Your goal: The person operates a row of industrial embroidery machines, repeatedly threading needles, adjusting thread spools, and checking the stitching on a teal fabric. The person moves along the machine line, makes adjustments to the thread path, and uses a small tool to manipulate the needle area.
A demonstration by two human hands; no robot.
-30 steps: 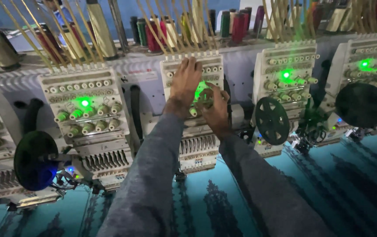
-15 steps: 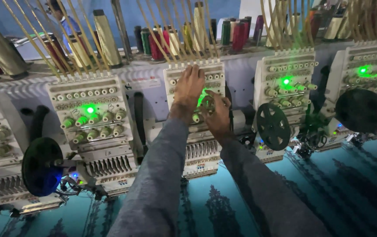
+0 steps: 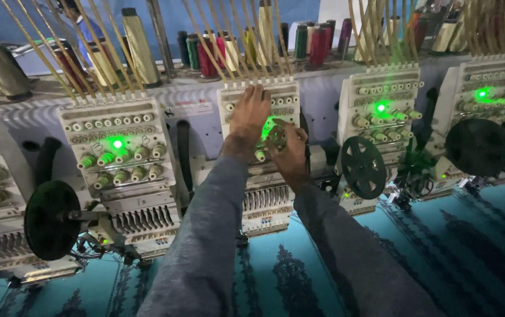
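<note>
Both my arms in grey sleeves reach up to the middle white embroidery head point(image 3: 276, 199). My left hand point(image 3: 250, 114) lies flat against its upper face, fingers apart, over the rows of small knobs near the top. My right hand point(image 3: 290, 149) is lower and to the right, fingers curled at the tension knobs point(image 3: 259, 155) next to the green light point(image 3: 271, 124). Whether its fingers pinch a thread or a knob is hidden. Thin yellowish thread guides point(image 3: 252, 41) rise from the head's top.
Similar heads stand left point(image 3: 123, 170) and right point(image 3: 381, 117), each with a green lamp and a black wheel point(image 3: 363, 167). Thread cones point(image 3: 138, 47) line the shelf behind. Teal fabric with dark tree patterns point(image 3: 440, 252) stretches under the heads.
The view has shifted slightly right and down. My left hand has slid a little higher on the head's face; my right hand stays at the knobs by the green light.
</note>
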